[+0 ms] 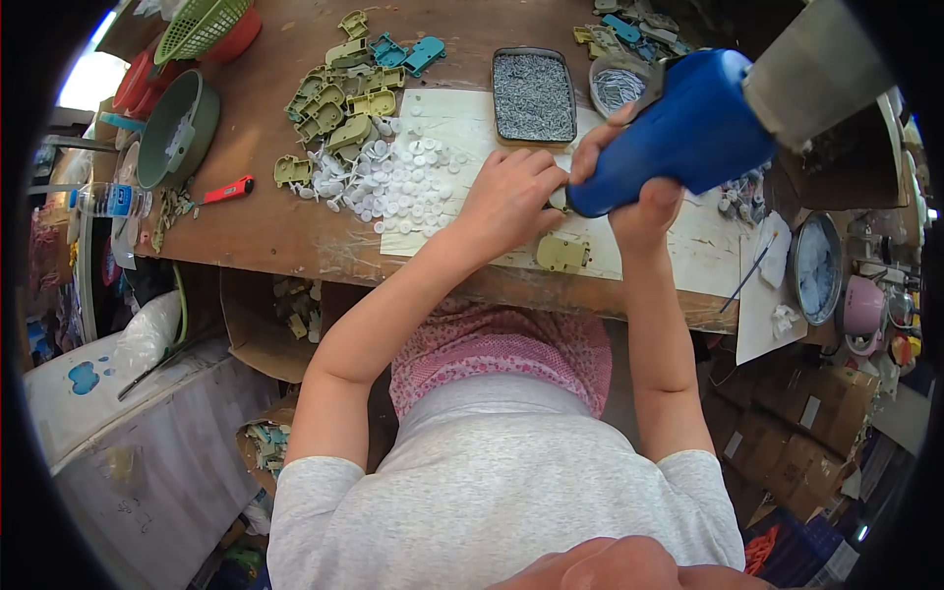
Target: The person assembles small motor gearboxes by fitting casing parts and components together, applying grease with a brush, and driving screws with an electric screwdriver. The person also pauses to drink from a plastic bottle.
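My right hand is wrapped around a thick blue power screwdriver with a grey rear end; its tip is hidden. My left hand rests on the paper sheet, fingers bent and pressed around a small olive plastic housing, mostly covered by the fingers and the tool. Just in front of me lies another olive plastic housing. White round-headed plastic pieces are spread left of my left hand. Beyond it stands a dark tray full of small metal screws.
Olive and teal housings are heaped at the back left. A red-handled cutter, a green basin and a light green basket sit further left. A bowl of metal pins is behind the tool. A metal bowl stands at right.
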`<state>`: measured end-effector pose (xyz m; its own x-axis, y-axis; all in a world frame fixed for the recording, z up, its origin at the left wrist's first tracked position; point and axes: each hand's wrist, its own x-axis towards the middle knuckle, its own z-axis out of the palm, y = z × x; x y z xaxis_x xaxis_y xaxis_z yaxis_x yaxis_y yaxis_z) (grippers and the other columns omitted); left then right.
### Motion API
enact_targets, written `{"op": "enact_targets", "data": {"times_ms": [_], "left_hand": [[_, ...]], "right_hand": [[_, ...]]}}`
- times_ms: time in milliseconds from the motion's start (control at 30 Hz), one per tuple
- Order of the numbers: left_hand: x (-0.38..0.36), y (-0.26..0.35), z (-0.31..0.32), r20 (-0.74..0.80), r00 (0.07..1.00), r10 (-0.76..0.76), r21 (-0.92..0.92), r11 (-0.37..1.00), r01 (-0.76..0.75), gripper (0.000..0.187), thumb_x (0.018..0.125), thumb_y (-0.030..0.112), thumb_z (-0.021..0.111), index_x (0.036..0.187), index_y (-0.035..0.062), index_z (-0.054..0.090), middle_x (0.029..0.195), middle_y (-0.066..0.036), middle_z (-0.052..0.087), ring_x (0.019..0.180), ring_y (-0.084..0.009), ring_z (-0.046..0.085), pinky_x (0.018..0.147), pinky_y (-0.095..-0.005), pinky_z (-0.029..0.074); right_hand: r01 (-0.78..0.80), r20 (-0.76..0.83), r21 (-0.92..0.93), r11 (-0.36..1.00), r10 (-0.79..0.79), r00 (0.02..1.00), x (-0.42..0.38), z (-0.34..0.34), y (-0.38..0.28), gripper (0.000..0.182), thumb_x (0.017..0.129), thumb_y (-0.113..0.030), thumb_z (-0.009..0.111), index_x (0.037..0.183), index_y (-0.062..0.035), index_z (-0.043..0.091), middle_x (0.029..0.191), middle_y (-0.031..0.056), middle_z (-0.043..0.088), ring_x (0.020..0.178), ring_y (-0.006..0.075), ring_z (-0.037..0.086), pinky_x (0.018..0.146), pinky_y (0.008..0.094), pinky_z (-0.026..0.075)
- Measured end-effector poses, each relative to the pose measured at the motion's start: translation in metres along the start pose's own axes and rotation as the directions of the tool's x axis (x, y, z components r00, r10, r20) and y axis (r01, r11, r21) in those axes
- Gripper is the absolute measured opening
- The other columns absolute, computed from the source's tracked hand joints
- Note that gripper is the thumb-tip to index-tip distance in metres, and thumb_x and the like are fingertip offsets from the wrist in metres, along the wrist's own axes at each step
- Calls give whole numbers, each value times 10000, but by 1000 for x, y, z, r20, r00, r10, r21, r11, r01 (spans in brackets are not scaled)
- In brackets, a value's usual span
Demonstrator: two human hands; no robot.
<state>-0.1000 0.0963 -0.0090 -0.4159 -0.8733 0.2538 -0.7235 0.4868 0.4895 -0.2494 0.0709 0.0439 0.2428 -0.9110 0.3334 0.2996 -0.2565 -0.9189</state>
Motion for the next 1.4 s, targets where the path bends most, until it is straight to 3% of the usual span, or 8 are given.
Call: {"op": "enact_targets", "data": {"times_ms": [67,167,267,667,833,900,1167,1400], "left_hand": [[-4,-2,-1,-93,992,84,-6,996,-85,499,684,210,798,1133,106,607,1038,-60,575,1012,-251,551,849,-380,425],[-21,4,-23,-170,985,-2,-152,988,-24,508,703,207,792,1159,102,592,1066,-80,565,1022,-263,543,864,-386,418],[-43,18,-23,41,998,38,-232,972,-28,543,703,148,779,1208,116,580,1088,-93,559,1026,-298,522,892,-407,404],[-49,22,-13,61,998,12,-140,990,-4,408,712,176,766,1087,110,619,1011,-45,573,998,-248,538,865,-384,390],[-53,20,-9,6,999,33,-112,993,-32,363,719,208,754,1045,113,625,1007,-47,578,983,-243,545,858,-381,395],[-49,20,-10,-14,999,53,-83,995,-54,346,722,214,751,1033,120,634,1004,-44,582,986,-236,547,851,-377,401],[-53,31,-7,-54,998,11,-7,1000,-11,415,714,200,756,1092,109,610,1031,-81,554,1005,-259,538,844,-387,409],[-14,60,23,-127,980,155,42,988,-151,371,739,201,732,1062,75,599,1056,-108,553,1008,-281,524,845,-393,421]], "right_hand": [[11,-50,30,1000,-9,999,-5,1,-15,938,685,-825,610,1182,-55,410,773,85,568,682,189,573,658,317,492],[37,-97,60,998,-32,995,-27,0,-28,939,689,-864,551,1178,-74,411,756,75,559,666,186,573,656,324,495],[19,-182,-31,999,-24,983,-38,8,-20,917,681,-846,585,1161,-81,425,744,79,569,666,188,586,655,320,499],[-80,-18,16,997,80,997,-29,0,-13,908,675,-832,609,1139,-72,427,738,85,566,649,190,583,651,321,503],[16,-60,164,986,-6,998,-57,14,-23,910,665,-824,626,1137,-72,425,750,87,567,648,204,580,668,342,503],[-68,-123,35,997,72,990,-61,20,-20,906,665,-809,643,1143,-71,423,752,92,570,647,203,578,665,347,502],[-57,10,55,997,57,998,-38,4,-25,941,683,-825,612,1164,-43,405,753,91,567,643,188,569,636,314,484],[46,-208,-155,987,-79,975,-38,-33,-91,1116,613,-888,580,1236,17,388,735,84,553,606,175,548,599,291,467]]}}
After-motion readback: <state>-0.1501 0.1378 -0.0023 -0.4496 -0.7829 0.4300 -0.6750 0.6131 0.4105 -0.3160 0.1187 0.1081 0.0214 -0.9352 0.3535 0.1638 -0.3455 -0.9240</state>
